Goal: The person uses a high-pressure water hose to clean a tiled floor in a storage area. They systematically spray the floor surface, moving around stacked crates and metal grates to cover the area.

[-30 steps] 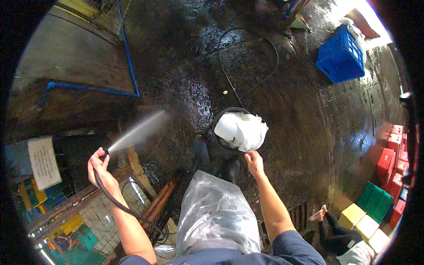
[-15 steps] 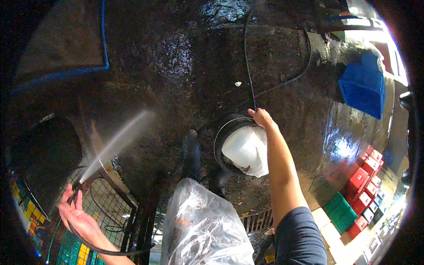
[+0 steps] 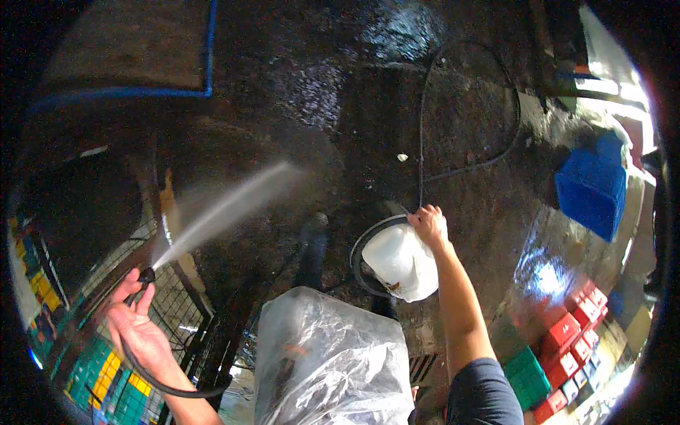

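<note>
Two things are in hand over a dark, wet floor [image 3: 340, 156]: a nozzle [image 3: 146, 275] and a bucket [image 3: 358, 273]. At lower left, the left hand [image 3: 138, 329] pinches the nozzle between thumb and fingers, its hose [image 3: 170, 389] running below the palm. A white spray [image 3: 219, 216] shoots toward the centre, ending left of the bucket. The black bucket sits just right of centre, with a white bundle [image 3: 397, 255] filling its mouth. At its upper right edge, the right hand [image 3: 430, 228] has its fingers curled in a grip; whether on rim or handle, I cannot tell. A black cord [image 3: 519, 106] loops above.

The step in hand looks like spraying while holding the bucket. Wetting the bundle, I judge, would call for swinging the nozzle rightward with the bucket held steady.

A clear apron [image 3: 329, 354] fills the lower centre; a blue crate [image 3: 595, 191] stands at right, red boxes [image 3: 563, 333] at lower right.
</note>
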`<state>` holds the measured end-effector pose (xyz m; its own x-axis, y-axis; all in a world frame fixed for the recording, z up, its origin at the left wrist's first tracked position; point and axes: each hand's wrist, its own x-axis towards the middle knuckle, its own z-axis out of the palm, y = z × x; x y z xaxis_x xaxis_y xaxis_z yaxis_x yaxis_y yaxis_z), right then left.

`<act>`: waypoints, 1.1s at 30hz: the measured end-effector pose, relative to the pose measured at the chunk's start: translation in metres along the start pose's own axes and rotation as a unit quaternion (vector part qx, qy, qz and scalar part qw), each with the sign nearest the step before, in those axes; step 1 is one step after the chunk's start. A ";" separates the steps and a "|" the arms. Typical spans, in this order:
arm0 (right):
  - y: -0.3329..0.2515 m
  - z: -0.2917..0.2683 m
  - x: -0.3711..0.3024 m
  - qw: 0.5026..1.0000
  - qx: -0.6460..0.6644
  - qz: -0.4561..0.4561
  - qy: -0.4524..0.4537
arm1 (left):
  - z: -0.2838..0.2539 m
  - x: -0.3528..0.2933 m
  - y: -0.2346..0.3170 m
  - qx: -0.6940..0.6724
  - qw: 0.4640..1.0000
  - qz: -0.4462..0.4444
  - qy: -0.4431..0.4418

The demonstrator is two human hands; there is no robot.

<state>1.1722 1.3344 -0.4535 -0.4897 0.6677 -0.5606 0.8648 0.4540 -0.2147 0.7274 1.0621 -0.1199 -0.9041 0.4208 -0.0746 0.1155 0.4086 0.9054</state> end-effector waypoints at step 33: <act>-0.325 -0.172 -0.058 0.965 0.035 -0.198 -0.167 | -0.071 -0.120 -0.042 0.084 0.948 -0.193 0.238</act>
<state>0.9010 1.2497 -0.2136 -0.7302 0.2169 -0.6478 0.6283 0.5856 -0.5122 0.8018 0.9371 -0.1195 -0.9709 -0.1834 -0.1541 -0.2345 0.5974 0.7669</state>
